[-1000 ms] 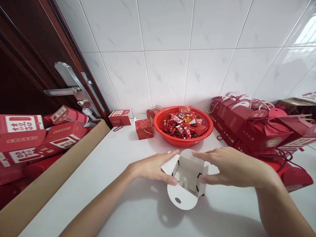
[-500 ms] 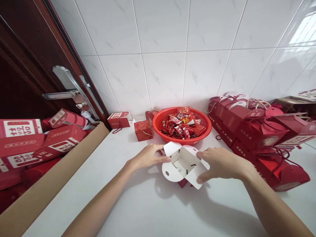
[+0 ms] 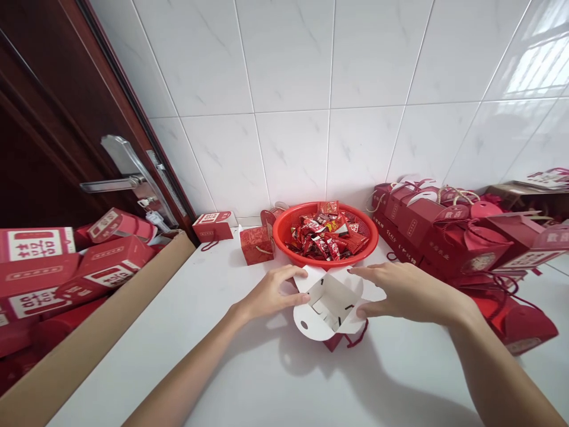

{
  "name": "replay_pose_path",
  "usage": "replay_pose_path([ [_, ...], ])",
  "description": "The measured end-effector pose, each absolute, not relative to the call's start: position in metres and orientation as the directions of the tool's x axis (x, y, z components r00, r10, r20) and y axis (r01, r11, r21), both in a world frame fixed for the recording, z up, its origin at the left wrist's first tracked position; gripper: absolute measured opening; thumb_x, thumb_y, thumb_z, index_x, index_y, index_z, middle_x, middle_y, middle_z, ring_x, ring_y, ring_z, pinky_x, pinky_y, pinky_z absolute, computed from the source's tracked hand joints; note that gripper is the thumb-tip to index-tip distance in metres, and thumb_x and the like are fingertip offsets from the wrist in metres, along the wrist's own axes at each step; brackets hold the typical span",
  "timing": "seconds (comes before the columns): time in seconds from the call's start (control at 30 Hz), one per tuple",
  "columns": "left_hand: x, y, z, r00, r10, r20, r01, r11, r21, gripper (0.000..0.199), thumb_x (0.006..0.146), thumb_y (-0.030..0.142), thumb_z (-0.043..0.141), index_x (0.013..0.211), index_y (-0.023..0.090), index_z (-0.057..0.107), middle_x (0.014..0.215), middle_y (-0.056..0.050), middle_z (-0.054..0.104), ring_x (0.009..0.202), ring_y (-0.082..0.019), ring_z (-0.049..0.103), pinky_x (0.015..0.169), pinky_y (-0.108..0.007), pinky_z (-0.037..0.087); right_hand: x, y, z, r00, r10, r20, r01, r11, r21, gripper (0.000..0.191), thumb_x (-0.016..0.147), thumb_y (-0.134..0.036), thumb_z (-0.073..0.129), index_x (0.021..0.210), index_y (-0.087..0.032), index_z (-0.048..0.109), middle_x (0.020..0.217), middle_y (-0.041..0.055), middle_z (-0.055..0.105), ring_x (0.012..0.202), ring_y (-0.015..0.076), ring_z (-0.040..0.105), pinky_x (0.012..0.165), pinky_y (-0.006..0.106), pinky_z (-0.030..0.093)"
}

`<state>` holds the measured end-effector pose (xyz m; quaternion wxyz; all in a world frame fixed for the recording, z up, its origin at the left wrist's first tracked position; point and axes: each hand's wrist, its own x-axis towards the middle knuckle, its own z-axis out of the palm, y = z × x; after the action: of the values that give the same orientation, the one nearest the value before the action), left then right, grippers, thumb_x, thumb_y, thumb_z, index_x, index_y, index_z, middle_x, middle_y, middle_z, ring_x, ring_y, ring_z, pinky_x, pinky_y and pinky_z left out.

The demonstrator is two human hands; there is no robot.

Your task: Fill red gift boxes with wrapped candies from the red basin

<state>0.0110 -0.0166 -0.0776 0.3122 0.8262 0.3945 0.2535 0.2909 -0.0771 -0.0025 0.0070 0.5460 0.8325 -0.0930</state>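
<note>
An unfolded-top candy box [image 3: 332, 305] stands on the white tabletop, its flaps spread outward. The white inside shows no candy, only dark cord ends coming through slits in its walls. My left hand [image 3: 271, 293] grips the left flap, thumb and fingers on its edges. On the other side my right hand [image 3: 395, 289] holds the box by the right and back flaps, its thumb on the right one. Beneath the near flaps a red outer side and a dark red cord [image 3: 358, 338] peek out. Right behind the box is a red plastic basket [image 3: 284, 252] heaped with wrapped candies [image 3: 326, 234].
Finished-looking red gift boxes [image 3: 448, 231] are stacked at the right. A cardboard carton [image 3: 102, 320] with more red boxes borders the left side. Two small red boxes stand by the tiled wall, one patterned box [image 3: 256, 245] beside the basket. A door handle [image 3: 111, 185] is at upper left.
My right hand has pressed the right flap further outward and shifted slightly. More of the red cord shows below the box. The camera view has tilted up a little.
</note>
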Motion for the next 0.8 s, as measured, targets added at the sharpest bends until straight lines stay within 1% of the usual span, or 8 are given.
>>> replay_pose_path([
  [0.2, 0.009, -0.017, -0.073, 0.547, 0.796, 0.259, 0.466, -0.546, 0.696, 0.042, 0.086, 0.047, 0.068, 0.119, 0.020, 0.070, 0.117, -0.008, 0.073, 0.104, -0.023, 0.068, 0.090, -0.032, 0.055, 0.311, -0.074, 0.001, -0.435, 0.900, 0.019, 0.869, 0.425, -0.255, 0.049, 0.084, -0.057, 0.064, 0.122, -0.027, 0.068, 0.103, 0.0083, 0.076, 0.091, 0.0293, 0.071, 0.073, 0.035, 0.051],
  [0.33, 0.010, 0.001, -0.053, 0.435, 0.809, 0.396, 0.486, -0.581, 0.652, 0.035, 0.090, 0.046, 0.060, 0.108, 0.020, 0.075, 0.108, -0.008, 0.076, 0.097, -0.021, 0.070, 0.085, -0.030, 0.054, 0.326, -0.056, 0.006, -0.461, 0.881, 0.110, 0.766, 0.457, -0.451, 0.044, 0.088, -0.057, 0.059, 0.113, -0.023, 0.071, 0.096, 0.0070, 0.076, 0.085, 0.0239, 0.071, 0.072, 0.032, 0.053],
  [0.4, 0.020, 0.019, -0.040, 0.443, 0.809, 0.386, 0.525, -0.583, 0.620, 0.031, 0.090, 0.041, 0.056, 0.099, 0.020, 0.077, 0.105, -0.006, 0.077, 0.096, -0.021, 0.070, 0.085, -0.029, 0.053, 0.328, -0.038, 0.003, -0.428, 0.883, 0.193, 0.699, 0.459, -0.548, 0.040, 0.088, -0.055, 0.058, 0.103, -0.021, 0.073, 0.091, 0.0064, 0.076, 0.079, 0.0220, 0.070, 0.072, 0.032, 0.054],
  [0.47, 0.038, 0.039, -0.030, 0.567, 0.796, 0.211, 0.584, -0.570, 0.578, 0.031, 0.088, 0.038, 0.054, 0.092, 0.020, 0.078, 0.099, -0.004, 0.078, 0.091, -0.021, 0.070, 0.082, -0.028, 0.051, 0.325, -0.015, -0.006, -0.341, 0.896, 0.284, 0.633, 0.443, -0.635, 0.036, 0.085, -0.053, 0.061, 0.091, -0.020, 0.073, 0.088, 0.0064, 0.076, 0.078, 0.0220, 0.070, 0.073, 0.033, 0.054],
  [0.53, 0.060, 0.059, -0.025, 0.674, 0.727, -0.132, 0.690, -0.556, 0.464, 0.032, 0.086, 0.038, 0.053, 0.082, 0.018, 0.078, 0.087, -0.005, 0.077, 0.080, -0.021, 0.069, 0.073, -0.028, 0.050, 0.317, 0.011, -0.020, -0.240, 0.904, 0.353, 0.529, 0.426, -0.734, 0.033, 0.079, -0.051, 0.065, 0.085, -0.019, 0.072, 0.089, 0.0068, 0.076, 0.081, 0.0231, 0.071, 0.074, 0.033, 0.056],
  [0.6, 0.084, 0.076, -0.027, 0.625, 0.704, -0.338, 0.778, -0.521, 0.352, 0.029, 0.082, 0.040, 0.057, 0.081, 0.019, 0.077, 0.086, -0.006, 0.077, 0.078, -0.023, 0.068, 0.071, -0.029, 0.049, 0.308, 0.036, -0.035, -0.178, 0.909, 0.377, 0.428, 0.416, -0.802, 0.031, 0.075, -0.049, 0.068, 0.080, -0.019, 0.071, 0.083, 0.0067, 0.075, 0.079, 0.0233, 0.071, 0.075, 0.035, 0.057],
  [0.67, 0.103, 0.091, -0.037, 0.585, 0.719, -0.377, 0.805, -0.458, 0.376, 0.027, 0.069, 0.041, 0.069, 0.087, 0.022, 0.077, 0.090, -0.006, 0.078, 0.083, -0.025, 0.068, 0.074, -0.030, 0.050, 0.300, 0.057, -0.049, -0.103, 0.917, 0.385, 0.338, 0.396, -0.853, 0.030, 0.071, -0.047, 0.071, 0.076, -0.019, 0.069, 0.077, 0.0062, 0.073, 0.072, 0.0222, 0.070, 0.072, 0.035, 0.057],
  [0.8, 0.123, 0.114, -0.068, 0.595, 0.736, -0.322, 0.767, -0.401, 0.500, 0.016, 0.047, 0.022, 0.079, 0.060, 0.021, 0.069, 0.076, -0.011, 0.075, 0.086, -0.034, 0.068, 0.079, -0.038, 0.052, 0.296, 0.078, -0.067, 0.031, 0.947, 0.320, 0.236, 0.304, -0.923, 0.024, 0.068, -0.041, 0.072, 0.075, -0.018, 0.066, 0.072, 0.0058, 0.071, 0.067, 0.0213, 0.069, 0.067, 0.034, 0.057],
])
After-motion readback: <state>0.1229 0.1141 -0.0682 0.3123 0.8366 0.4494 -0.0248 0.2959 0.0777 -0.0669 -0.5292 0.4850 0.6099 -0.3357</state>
